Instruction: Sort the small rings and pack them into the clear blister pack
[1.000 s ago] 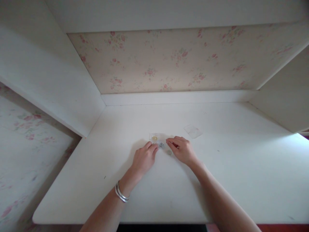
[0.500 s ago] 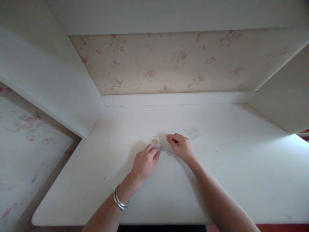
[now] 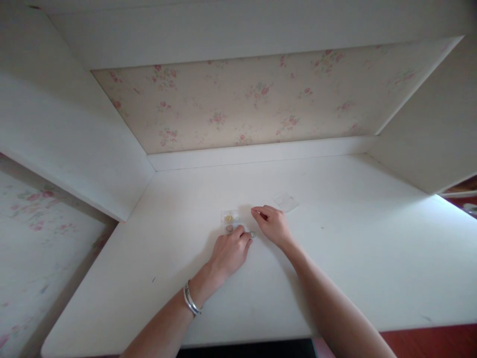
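Observation:
My left hand (image 3: pixel 231 248) rests low over the desk, its fingers bent together at a small pale ring (image 3: pixel 253 234), which shows at the fingertips. Just behind this hand lies a clear plastic box (image 3: pixel 224 214) with compartments. Small gold-coloured pieces (image 3: pixel 228 218) lie in its back part, and a darker coppery piece (image 3: pixel 229 228) sits nearer my knuckles; the hand hides the box's front right part. To the right, my right hand (image 3: pixel 274 226) is closed in a pinch, thumb against forefinger, beside the box. Whatever it pinches is too small to make out.
A clear flat plastic lid (image 3: pixel 286 202) lies behind my right hand. The white desk (image 3: pixel 335 268) has a low back ledge (image 3: pixel 261 150) and side panels, with a shelf overhead. A tiny dark sliver (image 3: pixel 153 280) lies at the left.
My left hand has shifted right from the box to the small ring, uncovering the coppery piece. My right hand keeps its pinch and stays near the same spot. The view has turned slightly.

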Motion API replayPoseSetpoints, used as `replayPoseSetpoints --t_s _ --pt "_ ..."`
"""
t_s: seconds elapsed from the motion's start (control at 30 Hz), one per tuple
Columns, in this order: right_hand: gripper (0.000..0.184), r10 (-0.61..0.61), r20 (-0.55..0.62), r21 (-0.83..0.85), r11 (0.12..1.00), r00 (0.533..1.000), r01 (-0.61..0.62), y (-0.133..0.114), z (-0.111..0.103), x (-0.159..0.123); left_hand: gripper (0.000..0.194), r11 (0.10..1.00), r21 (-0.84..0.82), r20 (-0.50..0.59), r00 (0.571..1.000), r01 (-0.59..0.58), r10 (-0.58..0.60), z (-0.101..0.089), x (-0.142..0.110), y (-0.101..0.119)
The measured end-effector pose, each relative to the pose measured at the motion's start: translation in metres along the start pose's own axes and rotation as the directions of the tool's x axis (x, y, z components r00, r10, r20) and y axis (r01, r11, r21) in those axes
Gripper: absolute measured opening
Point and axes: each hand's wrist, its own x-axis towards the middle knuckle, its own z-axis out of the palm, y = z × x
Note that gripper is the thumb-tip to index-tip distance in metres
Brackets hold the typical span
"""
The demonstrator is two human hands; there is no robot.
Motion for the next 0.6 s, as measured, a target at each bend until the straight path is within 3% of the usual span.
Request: replayPoseSetpoints --t_s 0.4,0.6 --pt "0.025 -0.022 0.043 -0.036 0.999 0.999 0.024 0.001 -0.009 0.000 0.028 0.996 0.067 0.076 0.996 -0.056 0.051 -0.001 0.011 0.010" --pt "0.025 -0.003 0.026 -0.039 0.999 1.000 0.004 0.003 -0.010 0.002 0.023 1.000 -0.021 -0.092 0.996 0.016 -0.018 -0.011 0.008 -0.001"
